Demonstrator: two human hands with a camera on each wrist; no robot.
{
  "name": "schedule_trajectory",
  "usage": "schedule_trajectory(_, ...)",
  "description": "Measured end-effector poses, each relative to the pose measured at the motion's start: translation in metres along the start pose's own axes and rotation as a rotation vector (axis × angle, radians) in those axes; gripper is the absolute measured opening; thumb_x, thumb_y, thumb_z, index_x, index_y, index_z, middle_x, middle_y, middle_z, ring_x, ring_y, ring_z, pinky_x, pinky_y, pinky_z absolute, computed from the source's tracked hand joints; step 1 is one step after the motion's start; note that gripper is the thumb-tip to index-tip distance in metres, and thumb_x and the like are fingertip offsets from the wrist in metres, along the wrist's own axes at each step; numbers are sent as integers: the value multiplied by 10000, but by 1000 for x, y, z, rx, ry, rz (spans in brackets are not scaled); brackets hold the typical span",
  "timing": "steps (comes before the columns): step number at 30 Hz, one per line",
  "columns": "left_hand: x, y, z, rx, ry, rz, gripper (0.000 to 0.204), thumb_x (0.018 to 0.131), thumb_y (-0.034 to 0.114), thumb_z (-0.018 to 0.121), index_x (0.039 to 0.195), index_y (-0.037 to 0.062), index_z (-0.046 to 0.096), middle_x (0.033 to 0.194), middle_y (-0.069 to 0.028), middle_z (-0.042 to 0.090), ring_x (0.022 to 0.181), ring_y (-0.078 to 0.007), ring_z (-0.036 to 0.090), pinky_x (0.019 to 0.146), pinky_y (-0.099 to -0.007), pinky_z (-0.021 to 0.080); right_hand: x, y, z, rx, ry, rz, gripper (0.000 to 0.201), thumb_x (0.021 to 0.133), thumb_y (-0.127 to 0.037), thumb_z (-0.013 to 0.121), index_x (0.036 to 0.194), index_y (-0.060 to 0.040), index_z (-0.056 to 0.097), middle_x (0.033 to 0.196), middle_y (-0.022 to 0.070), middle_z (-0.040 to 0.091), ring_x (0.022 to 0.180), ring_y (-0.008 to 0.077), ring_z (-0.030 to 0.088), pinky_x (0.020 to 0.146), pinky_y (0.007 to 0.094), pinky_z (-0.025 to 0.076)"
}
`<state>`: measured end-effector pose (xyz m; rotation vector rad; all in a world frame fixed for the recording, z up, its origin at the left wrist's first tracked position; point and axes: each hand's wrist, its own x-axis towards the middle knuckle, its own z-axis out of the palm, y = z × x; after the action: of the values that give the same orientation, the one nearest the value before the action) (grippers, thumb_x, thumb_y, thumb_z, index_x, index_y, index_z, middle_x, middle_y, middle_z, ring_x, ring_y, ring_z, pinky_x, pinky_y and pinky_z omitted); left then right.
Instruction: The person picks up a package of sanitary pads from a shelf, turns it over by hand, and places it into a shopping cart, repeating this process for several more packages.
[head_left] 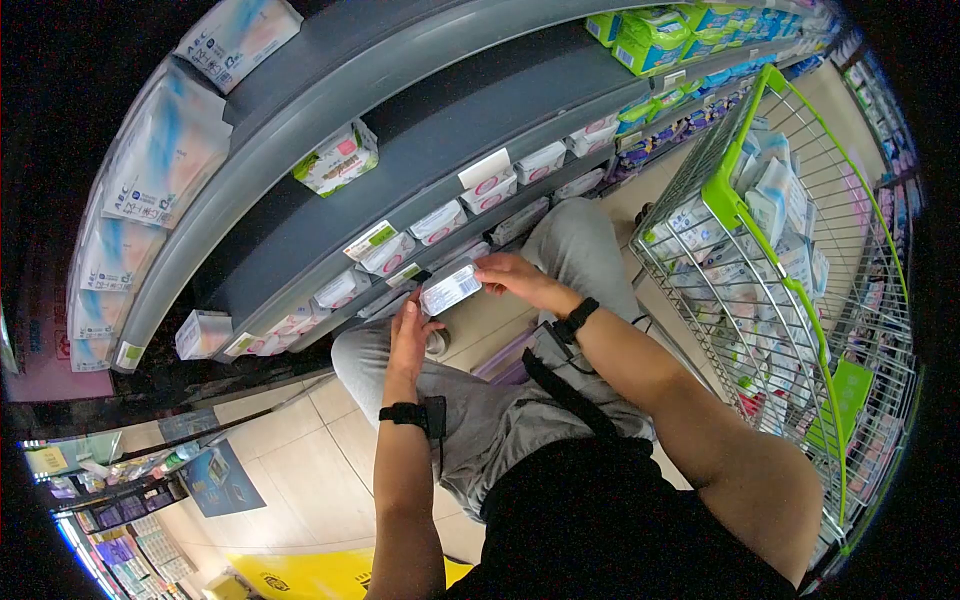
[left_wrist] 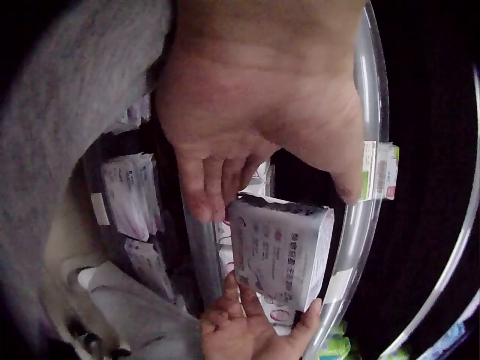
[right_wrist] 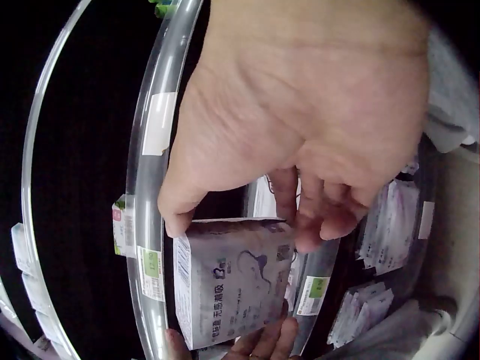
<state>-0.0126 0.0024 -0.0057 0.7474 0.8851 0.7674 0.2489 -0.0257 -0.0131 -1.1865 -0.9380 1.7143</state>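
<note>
One sanitary-pad pack sits mid-frame, long axis slanting lower left to upper right; right grip, nearer, pinches its upper-right end; left grip, fingers spread, waits beside the lower-left end.

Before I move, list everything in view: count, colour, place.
pack: one, white, centre
shelf: one, grey, across top
large packs: several, mostly white, upper left
lone pack: one, green and white, middle tier
green packs: several, green, upper right
small packs: many, mostly white, lower shelf
tags: several, white and green, shelf edge
cart: one, silver and green, right
cart packs: many, mostly white, inside
poster: one, blue, lower left
sheet: one, yellow, bottom
shirt: one, black, bottom
trousers: one, grey, centre
straps: two, black, wrists
left grip: one, bare, beside pack
right grip: one, bare, holding pack
</note>
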Motion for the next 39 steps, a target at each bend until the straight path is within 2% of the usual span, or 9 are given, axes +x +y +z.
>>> schedule_trajectory(6,1,-5,-4,190,19,4,635,960,449,540,1365,-28,435,1259,-103,569,1087,-173,565,772,-324,528,1,4,3,21,26,-34,430,895,-351,667,1181,-35,604,898,-11,630,774,68,547,678,222,437)
schedule_trajectory(15,3,-14,-14,223,57,-16,579,963,451,531,1303,-17,505,1191,-83,597,1041,-165,579,758,-314,530,-2,5,5,-106,-15,-57,380,836,-412,731,1058,-109,675,925,-15,665,772,93,589,652,251,475)
schedule_trajectory(21,2,-15,-18,237,46,3,533,935,387,613,1262,-28,542,1143,-61,618,988,-147,587,757,-307,522,4,16,1,-116,-40,-76,444,840,-409,728,1150,-106,631,940,-11,659,789,96,591,661,245,476)
schedule_trajectory(24,5,-16,-22,332,-11,15,591,900,405,657,1293,-14,521,1142,-56,622,983,-146,588,778,-308,514,4,17,2,-69,-5,-52,561,822,-416,742,1235,-79,564,1015,27,643,836,118,591,680,273,488)
schedule_trajectory(27,5,-14,-14,452,-40,15,605,864,354,715,1317,11,505,1149,-66,621,996,-151,587,802,-296,501,-2,8,5,-255,85,-107,668,778,-422,780,1266,-52,514,1071,53,610,896,148,583,711,308,497)
schedule_trajectory(30,-3,-2,13,415,-35,225,606,841,252,753,1337,30,485,1149,-70,622,1015,-143,580,817,-275,486,2,16,2,-207,133,-46,759,734,-419,814,1298,-48,466,1102,81,588,935,167,569,733,327,494)
schedule_trajectory(32,-1,-1,14,461,6,255,553,833,185,756,1306,29,516,1142,-79,624,1011,-136,581,812,-269,487,16,40,-3,-158,142,-109,758,729,-409,819,1290,-54,452,1098,91,586,912,167,570,724,313,488)
schedule_trajectory(36,6,-7,3,508,29,263,379,846,111,733,1190,11,608,1078,-80,652,942,-114,597,790,-255,487,8,23,2,-152,140,-150,738,734,-390,817,1265,-58,427,1075,111,581,860,167,574,695,300,485)
schedule_trajectory(39,2,-10,2,530,38,223,250,854,83,717,1079,-11,660,986,-72,676,852,-104,609,757,-241,487,4,16,5,-157,144,-78,719,740,-389,813,1240,-48,425,1054,108,578,822,163,578,674,300,488)
